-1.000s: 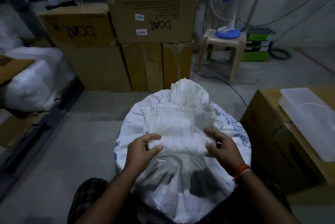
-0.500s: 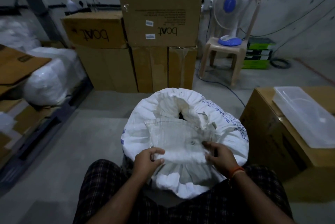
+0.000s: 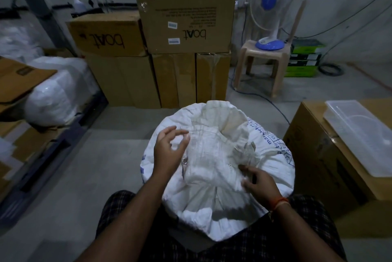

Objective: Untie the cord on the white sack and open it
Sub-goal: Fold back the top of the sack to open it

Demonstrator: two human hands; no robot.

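Note:
The white woven sack (image 3: 273, 160) stands on the floor between my knees, its top crumpled and partly folded back, with a gap showing at the far side. My left hand (image 3: 169, 149) hovers over the sack's left top, fingers spread and blurred, holding nothing. My right hand (image 3: 257, 181) rests on the near right of the bunched fabric, fingers pressing or pinching the cloth. A small metal ring (image 3: 184, 162) shows just under my left hand. I cannot make out the cord among the folds.
Stacked cardboard boxes (image 3: 184, 22) stand behind the sack. A plastic stool (image 3: 261, 64) with a fan (image 3: 273, 7) is at the back right. A box (image 3: 318, 155) topped by a clear plastic tub (image 3: 360, 136) sits at right. White bags (image 3: 57, 92) and flat cardboard lie at left.
My left hand has let go of the folded fabric and lifted up and away over the sack's left top. The sack's mouth has spread wider. My right hand stays on the fabric.

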